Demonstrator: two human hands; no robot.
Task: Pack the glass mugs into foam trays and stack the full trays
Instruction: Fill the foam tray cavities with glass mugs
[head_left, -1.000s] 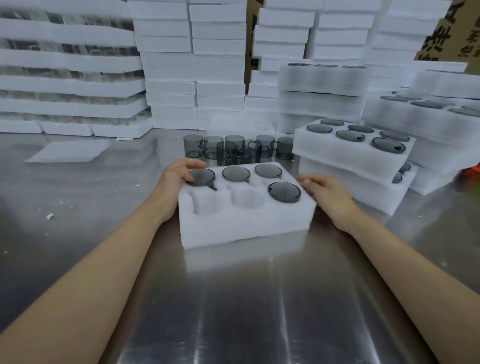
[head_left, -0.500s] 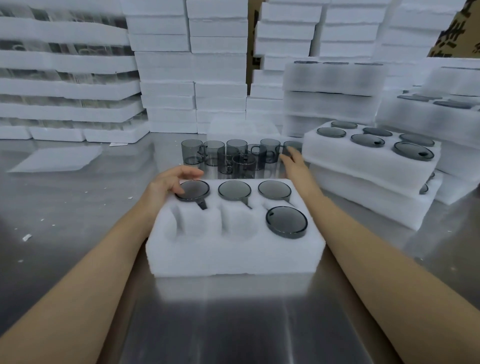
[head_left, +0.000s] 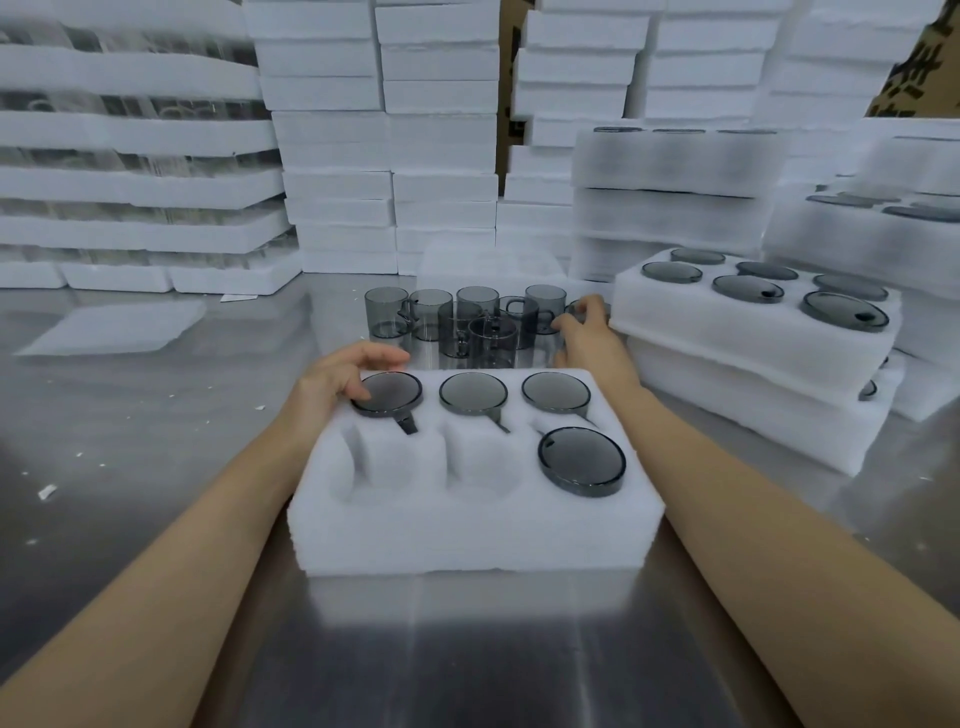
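Observation:
A white foam tray (head_left: 467, 530) lies on the steel table right in front of me. Grey glass mugs sit upside down in its three far pockets and in the near right pocket (head_left: 582, 460). The near left pocket (head_left: 384, 462) and near middle pocket (head_left: 478, 462) are empty. My left hand (head_left: 332, 384) rests on the tray's far left corner, its thumb touching the far left mug (head_left: 392, 392). Behind the tray stands a cluster of loose mugs (head_left: 467, 322). My right hand (head_left: 587, 343) reaches past the tray and curls its fingers round the rightmost loose mug (head_left: 576, 307).
Two filled trays (head_left: 753, 332) are stacked at the right, close to my right hand. Tall piles of foam trays (head_left: 389, 156) wall off the back and left. A loose foam sheet (head_left: 114, 327) lies at the far left on the table (head_left: 156, 467).
My right hand left the tray's right side and reached forward to the rightmost loose mug. The tray sits nearer in view. My left hand stayed on the far left corner.

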